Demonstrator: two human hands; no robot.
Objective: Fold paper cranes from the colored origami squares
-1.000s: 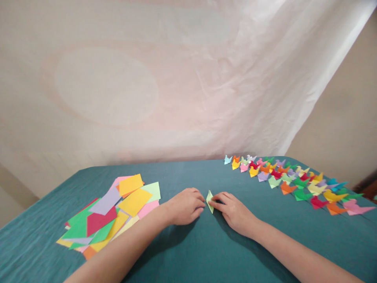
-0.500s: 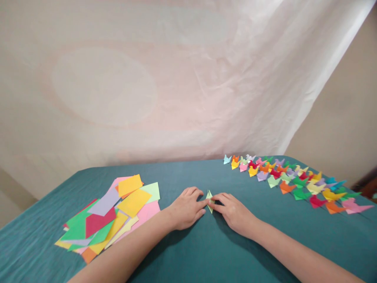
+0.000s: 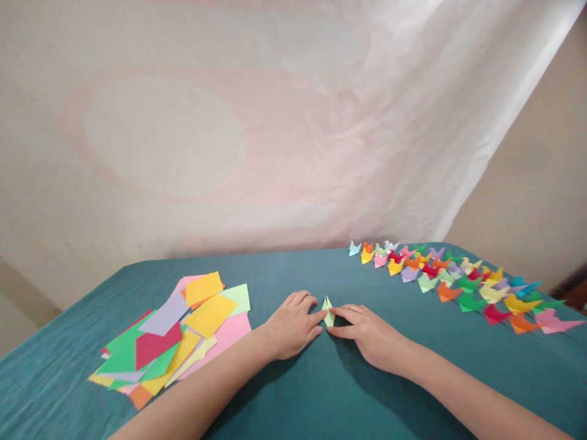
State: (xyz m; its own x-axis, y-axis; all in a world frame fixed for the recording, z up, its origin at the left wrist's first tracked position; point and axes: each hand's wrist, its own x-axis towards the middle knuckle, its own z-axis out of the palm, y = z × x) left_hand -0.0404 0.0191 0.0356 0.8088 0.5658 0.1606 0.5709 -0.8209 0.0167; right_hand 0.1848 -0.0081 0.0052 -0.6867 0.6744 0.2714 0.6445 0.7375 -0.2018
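A small folded pale green paper piece (image 3: 327, 308) lies on the teal tablecloth (image 3: 321, 391) between my two hands. My left hand (image 3: 293, 324) rests on the cloth just left of it, fingers curled, a fingertip pressing the paper's left edge. My right hand (image 3: 367, 335) lies to the right, its stretched fingers pressing down on the paper's right side. Most of the paper is hidden under the fingertips.
A loose pile of coloured paper sheets (image 3: 169, 333) lies at the left. Rows of several folded paper birds (image 3: 458, 281) in many colours line the right side up to the table's edge. A pale cloth backdrop (image 3: 275, 122) hangs behind the table.
Both hands have closed in on the green paper. My left hand slid slightly forward and right, and my right fingers have flattened onto the piece.
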